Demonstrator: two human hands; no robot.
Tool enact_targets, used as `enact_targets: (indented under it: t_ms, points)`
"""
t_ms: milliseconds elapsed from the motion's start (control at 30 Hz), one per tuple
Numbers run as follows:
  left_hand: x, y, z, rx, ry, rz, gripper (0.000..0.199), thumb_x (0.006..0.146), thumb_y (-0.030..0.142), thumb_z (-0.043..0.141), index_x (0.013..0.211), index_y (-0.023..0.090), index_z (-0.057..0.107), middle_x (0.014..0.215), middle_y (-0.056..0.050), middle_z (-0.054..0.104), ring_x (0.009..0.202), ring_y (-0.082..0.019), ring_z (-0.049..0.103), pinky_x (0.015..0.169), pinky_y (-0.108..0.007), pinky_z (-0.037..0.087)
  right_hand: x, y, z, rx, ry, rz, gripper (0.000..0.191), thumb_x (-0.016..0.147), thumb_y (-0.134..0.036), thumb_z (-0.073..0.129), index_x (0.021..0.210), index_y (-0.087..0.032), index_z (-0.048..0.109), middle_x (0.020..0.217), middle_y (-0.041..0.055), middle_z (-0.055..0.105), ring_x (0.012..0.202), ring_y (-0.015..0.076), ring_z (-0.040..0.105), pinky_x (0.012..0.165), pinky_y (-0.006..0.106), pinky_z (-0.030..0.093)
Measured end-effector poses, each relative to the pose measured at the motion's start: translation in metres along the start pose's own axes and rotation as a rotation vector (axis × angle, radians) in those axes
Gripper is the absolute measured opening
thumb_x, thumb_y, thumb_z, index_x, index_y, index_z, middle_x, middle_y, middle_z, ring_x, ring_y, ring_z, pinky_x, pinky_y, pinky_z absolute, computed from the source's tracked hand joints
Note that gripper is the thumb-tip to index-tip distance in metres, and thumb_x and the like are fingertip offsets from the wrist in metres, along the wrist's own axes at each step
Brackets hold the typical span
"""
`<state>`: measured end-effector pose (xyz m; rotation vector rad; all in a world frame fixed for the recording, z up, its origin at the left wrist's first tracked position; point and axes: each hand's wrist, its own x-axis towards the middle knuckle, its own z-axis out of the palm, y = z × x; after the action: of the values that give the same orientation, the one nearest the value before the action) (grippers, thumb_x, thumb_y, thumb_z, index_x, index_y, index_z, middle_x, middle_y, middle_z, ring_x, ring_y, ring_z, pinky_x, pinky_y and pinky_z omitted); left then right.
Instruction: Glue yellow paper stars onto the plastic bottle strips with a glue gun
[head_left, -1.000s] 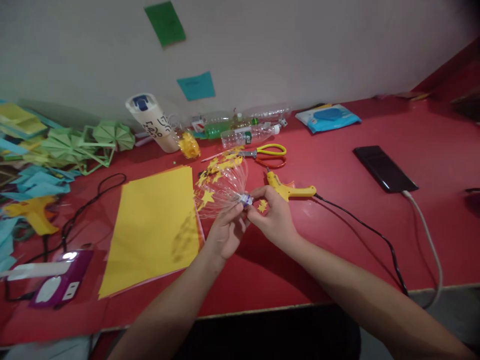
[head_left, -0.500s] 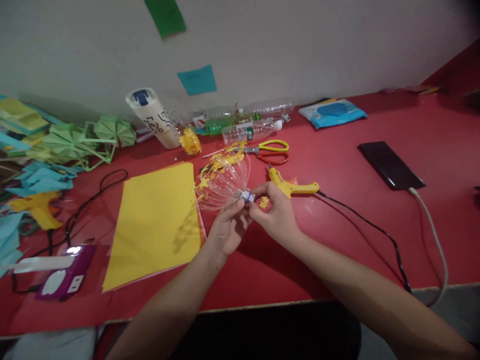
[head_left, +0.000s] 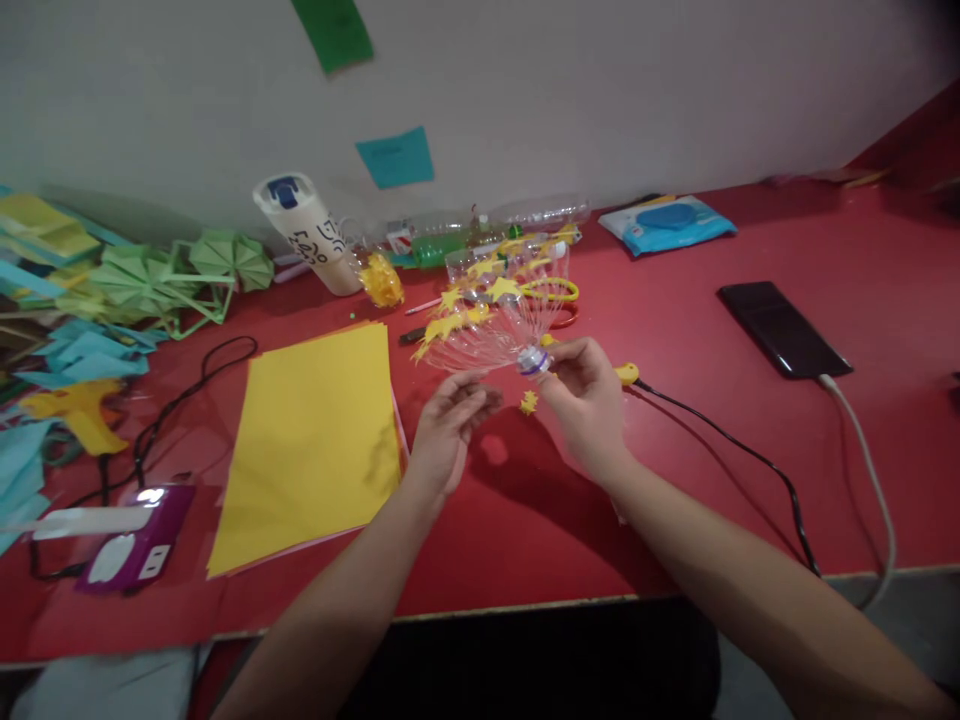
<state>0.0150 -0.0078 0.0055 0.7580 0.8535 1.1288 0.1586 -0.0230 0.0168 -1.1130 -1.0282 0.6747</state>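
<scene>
My right hand (head_left: 589, 400) pinches the neck of a cut plastic bottle (head_left: 533, 360), at its whitish neck with a purple ring. Thin clear strips fan up and left from this neck, with yellow paper stars (head_left: 504, 288) on their outer ends. Below the strips, my left hand (head_left: 454, 425) is open, its fingers loosely bent and apart from the neck. A small loose yellow star (head_left: 529, 402) lies on the table between the hands. Behind my right hand is a yellow glue gun (head_left: 627, 375), mostly hidden. Scissors (head_left: 559, 290) with yellow and red handles show partly through the strips.
Yellow paper sheets (head_left: 311, 450) lie at left, near a purple power strip (head_left: 139, 545) and a second glue gun (head_left: 82, 412). A tumbler (head_left: 307, 235), plastic bottles (head_left: 439, 245) and a wipes pack (head_left: 667, 225) line the wall. A phone (head_left: 784, 330) on a cable lies right.
My left hand has let go of the bottle neck and dropped slightly left. My right hand has carried the bottle up and to the right, and its strips now spread over the scissors.
</scene>
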Motion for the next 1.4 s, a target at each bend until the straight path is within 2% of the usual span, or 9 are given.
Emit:
enact_targets:
  t_ms: [133, 433, 667, 767, 833, 900, 1000, 1200, 1400]
  points:
    - [0.004, 0.000, -0.001, 0.058, 0.040, 0.094, 0.030, 0.058, 0.019, 0.082, 0.082, 0.017, 0.065, 0.074, 0.001, 0.072, 0.066, -0.012, 0.067, 0.071, -0.027, 0.052, -0.002, 0.000, 0.000, 0.000, -0.037, 0.001, 0.013, 0.067, -0.021, 0.059, 0.077, -0.024, 0.050, 0.077, -0.0020, 0.058, 0.074, 0.0137, 0.058, 0.074, 0.030, 0.050]
    - [0.004, 0.004, -0.001, 0.104, 0.024, 0.096, 0.033, 0.057, 0.015, 0.081, 0.083, 0.018, 0.060, 0.065, 0.001, 0.073, 0.055, -0.012, 0.065, 0.061, -0.023, 0.049, 0.000, -0.001, -0.001, -0.012, -0.012, 0.044, 0.013, 0.068, -0.022, 0.058, 0.076, -0.024, 0.048, 0.076, -0.0018, 0.056, 0.073, 0.0138, 0.056, 0.071, 0.030, 0.049]
    - [0.005, 0.009, -0.005, 0.182, 0.096, 0.202, 0.048, 0.057, 0.003, 0.062, 0.100, 0.025, 0.058, 0.065, 0.008, 0.068, 0.034, -0.003, 0.035, 0.036, -0.017, 0.022, 0.004, 0.004, -0.005, 0.025, -0.006, 0.058, 0.016, 0.068, -0.025, 0.058, 0.077, -0.024, 0.046, 0.074, -0.0036, 0.053, 0.064, 0.0108, 0.052, 0.061, 0.027, 0.046]
    - [0.008, 0.006, -0.009, 0.223, 0.157, 0.244, 0.055, 0.052, -0.005, 0.060, 0.098, 0.027, 0.063, 0.086, 0.007, 0.069, 0.046, -0.002, 0.041, 0.043, -0.014, 0.029, 0.004, 0.006, -0.006, 0.015, -0.025, 0.078, 0.015, 0.070, -0.026, 0.057, 0.078, -0.024, 0.044, 0.072, -0.0046, 0.052, 0.062, 0.0104, 0.051, 0.060, 0.026, 0.046]
    - [0.010, 0.004, -0.011, 0.252, 0.163, 0.272, 0.055, 0.048, -0.009, 0.062, 0.089, 0.026, 0.067, 0.098, 0.006, 0.067, 0.066, -0.005, 0.054, 0.059, -0.013, 0.042, 0.004, 0.008, -0.005, 0.015, -0.022, 0.082, 0.015, 0.070, -0.026, 0.057, 0.078, -0.024, 0.045, 0.073, -0.0041, 0.053, 0.064, 0.0110, 0.052, 0.061, 0.027, 0.047]
    - [0.010, 0.002, -0.009, 0.278, 0.094, 0.242, 0.049, 0.047, -0.008, 0.067, 0.083, 0.025, 0.071, 0.100, 0.004, 0.067, 0.089, -0.011, 0.059, 0.079, -0.018, 0.046, 0.002, 0.009, -0.003, 0.015, -0.018, 0.062, 0.015, 0.069, -0.025, 0.058, 0.077, -0.024, 0.046, 0.074, -0.0034, 0.055, 0.068, 0.0121, 0.055, 0.066, 0.028, 0.048]
    - [0.002, 0.000, 0.001, 0.203, -0.084, 0.080, 0.041, 0.052, 0.006, 0.080, 0.089, 0.024, 0.073, 0.100, 0.000, 0.070, 0.101, -0.017, 0.060, 0.091, -0.026, 0.045, -0.003, 0.010, 0.002, -0.014, -0.059, 0.012, 0.013, 0.067, -0.023, 0.058, 0.077, -0.024, 0.049, 0.076, -0.0021, 0.058, 0.073, 0.0139, 0.057, 0.071, 0.031, 0.049]
    - [-0.013, -0.001, 0.018, -0.130, -0.110, -0.085, 0.036, 0.055, 0.023, 0.087, 0.087, 0.020, 0.072, 0.092, -0.001, 0.072, 0.099, -0.018, 0.064, 0.095, -0.030, 0.045, -0.012, 0.007, 0.006, -0.166, -0.158, -0.062, 0.011, 0.068, -0.021, 0.056, 0.078, -0.024, 0.051, 0.076, -0.0010, 0.060, 0.073, 0.0166, 0.058, 0.073, 0.034, 0.049]
    - [-0.014, -0.002, 0.018, -0.266, -0.064, -0.168, 0.027, 0.060, 0.021, 0.084, 0.084, 0.018, 0.070, 0.085, 0.001, 0.071, 0.086, -0.013, 0.065, 0.085, -0.026, 0.049, -0.014, 0.002, 0.006, -0.303, -0.173, -0.157, 0.011, 0.069, -0.020, 0.056, 0.078, -0.024, 0.053, 0.074, -0.0008, 0.062, 0.071, 0.0169, 0.058, 0.070, 0.033, 0.048]
